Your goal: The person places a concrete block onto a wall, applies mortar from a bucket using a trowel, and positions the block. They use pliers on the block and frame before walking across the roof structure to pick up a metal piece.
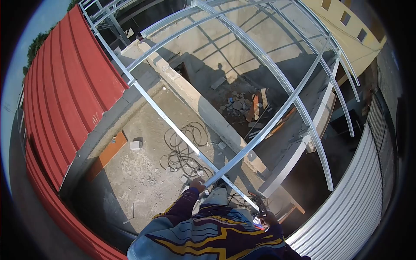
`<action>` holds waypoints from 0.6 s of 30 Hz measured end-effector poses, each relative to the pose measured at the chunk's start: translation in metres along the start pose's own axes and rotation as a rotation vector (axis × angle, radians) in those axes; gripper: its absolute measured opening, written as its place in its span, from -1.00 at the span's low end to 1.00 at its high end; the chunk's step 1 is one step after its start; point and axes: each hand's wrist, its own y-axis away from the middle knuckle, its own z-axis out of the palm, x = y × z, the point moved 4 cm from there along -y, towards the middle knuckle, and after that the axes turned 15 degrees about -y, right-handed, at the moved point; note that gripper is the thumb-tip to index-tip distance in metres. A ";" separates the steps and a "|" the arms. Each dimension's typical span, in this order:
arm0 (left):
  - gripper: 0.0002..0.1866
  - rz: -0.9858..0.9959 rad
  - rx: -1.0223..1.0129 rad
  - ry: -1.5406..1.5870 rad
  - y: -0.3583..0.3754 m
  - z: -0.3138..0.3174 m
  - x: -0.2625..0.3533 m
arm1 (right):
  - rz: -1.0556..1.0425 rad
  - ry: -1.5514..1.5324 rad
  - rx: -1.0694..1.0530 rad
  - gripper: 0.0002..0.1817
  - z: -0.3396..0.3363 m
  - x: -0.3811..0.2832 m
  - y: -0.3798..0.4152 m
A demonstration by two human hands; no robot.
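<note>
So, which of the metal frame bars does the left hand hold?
The left hand grips the straight bar that runs up-left toward the red roofing, at its joint with the crossing bar. The curved bars are farther away.

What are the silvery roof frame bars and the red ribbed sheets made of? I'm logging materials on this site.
The silvery roof frame bars look like galvanized steel: pale metallic sheen, thin straight profiles. The red ribbed sheets look like painted corrugated metal roofing: even ribs, glossy coat. The left hand grips one bar.
</note>
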 end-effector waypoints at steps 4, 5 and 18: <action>-0.73 -0.283 -0.165 0.312 0.003 0.004 -0.039 | 0.132 0.160 -0.246 -0.82 0.001 0.010 -0.040; -0.73 -0.280 -0.142 0.323 0.000 0.015 -0.055 | 0.150 0.175 -0.262 -0.82 0.000 0.003 -0.041; -0.77 -0.733 -0.007 0.802 0.113 0.035 -0.119 | 0.088 0.450 -0.298 -0.84 0.019 -0.114 -0.037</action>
